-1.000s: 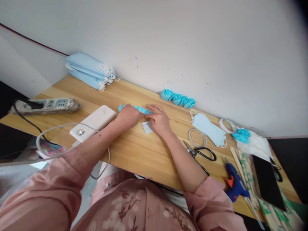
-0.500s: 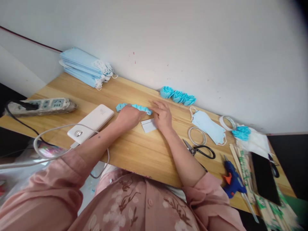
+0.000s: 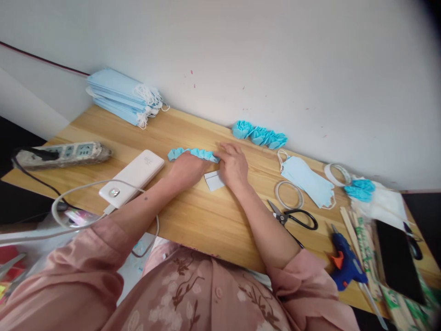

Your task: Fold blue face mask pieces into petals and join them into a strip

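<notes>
A light blue pleated strip, folded into a zigzag, lies on the wooden table in front of me. My left hand is closed over its middle, and the fingertips underneath are hidden. At the strip's right end, my right hand pinches it between thumb and forefinger; its other fingers stretch outward. A small white card-like piece with a crease rests just below, partly behind the right hand. Beyond my hands, several blue rosettes stand in a row against the wall.
A stack of blue masks sits at the back left. Nearer are a power strip and a white power bank with its cable. To the right lie a tape roll, scissors, loose masks, a glue gun and a phone.
The view has shifted slightly, so things on the right appear farther right. Both hands stay on the pleated strip, with only small finger movements.
</notes>
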`<state>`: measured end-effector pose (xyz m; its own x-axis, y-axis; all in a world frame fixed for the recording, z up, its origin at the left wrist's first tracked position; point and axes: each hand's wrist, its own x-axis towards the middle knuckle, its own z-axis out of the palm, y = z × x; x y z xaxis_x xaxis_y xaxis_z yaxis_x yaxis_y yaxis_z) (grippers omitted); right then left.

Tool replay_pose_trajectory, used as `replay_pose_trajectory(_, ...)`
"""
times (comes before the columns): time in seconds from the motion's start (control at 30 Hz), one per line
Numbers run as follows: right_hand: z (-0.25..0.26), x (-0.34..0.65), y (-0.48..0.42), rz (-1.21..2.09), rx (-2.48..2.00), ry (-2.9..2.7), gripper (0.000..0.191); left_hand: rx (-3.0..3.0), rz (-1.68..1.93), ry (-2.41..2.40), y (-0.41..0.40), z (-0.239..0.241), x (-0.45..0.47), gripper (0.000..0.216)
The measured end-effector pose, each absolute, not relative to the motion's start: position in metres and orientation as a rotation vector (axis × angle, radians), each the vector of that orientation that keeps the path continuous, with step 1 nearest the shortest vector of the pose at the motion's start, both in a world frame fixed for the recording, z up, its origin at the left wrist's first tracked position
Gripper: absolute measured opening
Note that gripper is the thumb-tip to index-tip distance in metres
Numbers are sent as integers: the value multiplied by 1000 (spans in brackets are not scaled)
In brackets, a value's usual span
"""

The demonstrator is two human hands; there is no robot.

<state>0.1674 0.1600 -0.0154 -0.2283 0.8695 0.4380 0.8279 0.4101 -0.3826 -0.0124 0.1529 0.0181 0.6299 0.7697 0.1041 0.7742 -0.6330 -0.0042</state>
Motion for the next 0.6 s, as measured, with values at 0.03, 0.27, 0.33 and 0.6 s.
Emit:
replay_pose_trajectory(0.03, -15, 168, 160, 87, -1422, -2049, 40, -2789, -146, -1320, 153, 18, -12, 28)
replay_pose_trajectory(0.27, -17, 168, 162, 118, -1421, -2041, 43, -2803, -163, -1311, 153, 18, -14, 27)
replay_pose_trajectory(0.33, -17, 166, 162, 160, -1413, -2029, 42, -2793, -170, -1303, 154, 17, -14, 27)
replay_pose_trajectory(0.6, 57, 168, 134, 92, -1131, -1588, 44, -2753, -38, -1404, 139, 39, -12, 40)
